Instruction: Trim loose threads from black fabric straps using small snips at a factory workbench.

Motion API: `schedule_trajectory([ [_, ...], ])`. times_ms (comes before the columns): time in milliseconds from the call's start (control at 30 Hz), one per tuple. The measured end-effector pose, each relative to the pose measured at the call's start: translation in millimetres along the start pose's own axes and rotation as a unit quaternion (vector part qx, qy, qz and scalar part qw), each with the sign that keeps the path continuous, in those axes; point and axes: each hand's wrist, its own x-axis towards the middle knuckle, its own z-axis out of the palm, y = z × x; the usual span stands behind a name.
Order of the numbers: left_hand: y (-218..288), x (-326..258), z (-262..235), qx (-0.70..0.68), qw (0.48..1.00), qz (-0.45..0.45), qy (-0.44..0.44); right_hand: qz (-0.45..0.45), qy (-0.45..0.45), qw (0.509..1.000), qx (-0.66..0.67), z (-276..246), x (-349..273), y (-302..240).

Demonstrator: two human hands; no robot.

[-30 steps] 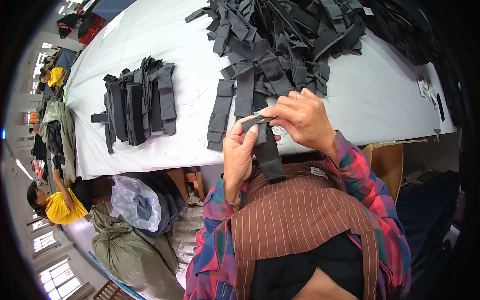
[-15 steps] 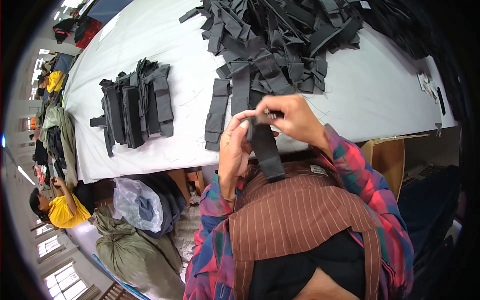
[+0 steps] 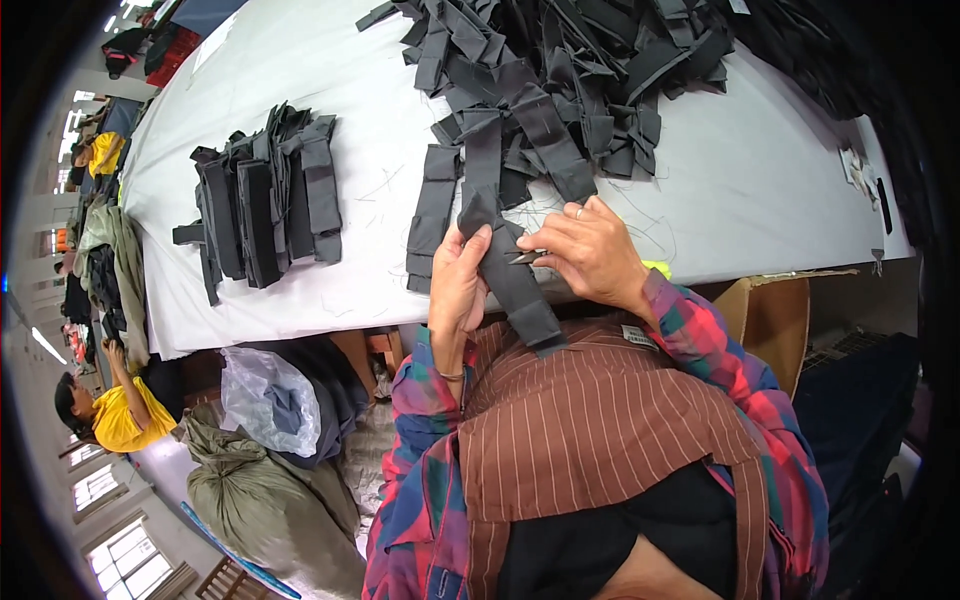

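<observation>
My left hand (image 3: 458,285) grips a dark grey fabric strip (image 3: 520,295) from the left, thumb on top. The strip hangs down over the table edge onto my brown striped apron. My right hand (image 3: 592,255) pinches a small metal snipping tool (image 3: 525,258) whose tip rests against the strip beside my left thumb. Just beyond both hands a big loose heap of the same dark strips (image 3: 560,90) covers the far part of the white table (image 3: 760,190).
A neater stack of dark strips (image 3: 265,195) lies on the table to the left. A cardboard box (image 3: 775,310) stands under the table edge on the right. On the floor at left are a plastic bag (image 3: 268,398), a green sack (image 3: 250,500) and a seated person in yellow (image 3: 120,415).
My hands have shifted a little down the strip, so its upper end now sticks out past my fingers. Both hands keep their hold.
</observation>
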Motion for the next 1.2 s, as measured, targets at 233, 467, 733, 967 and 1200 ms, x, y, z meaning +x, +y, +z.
schedule_trajectory([
  [233, 2, -2, 2, -0.023, 0.999, -0.021, 0.022, 0.012, -0.010, 1.000, 0.026, 2, 2, -1],
  [467, 1, -2, 2, -0.027, 0.998, -0.051, -0.007, 0.033, -0.009, 0.997, 0.065, 4, 2, -3],
  [733, -1, -3, 2, -0.071, 0.994, -0.069, -0.051, 0.096, 0.027, 0.987, 0.125, 4, -1, -3],
  [967, -30, -7, 13, 0.202, 0.978, 0.058, 0.000, 0.257, 0.065, 0.892, 0.366, -4, 13, -4],
  [1200, -33, -15, 17, 0.136, 0.990, 0.020, -0.039, 0.207, -0.003, 0.934, 0.290, 3, 15, -7],
])
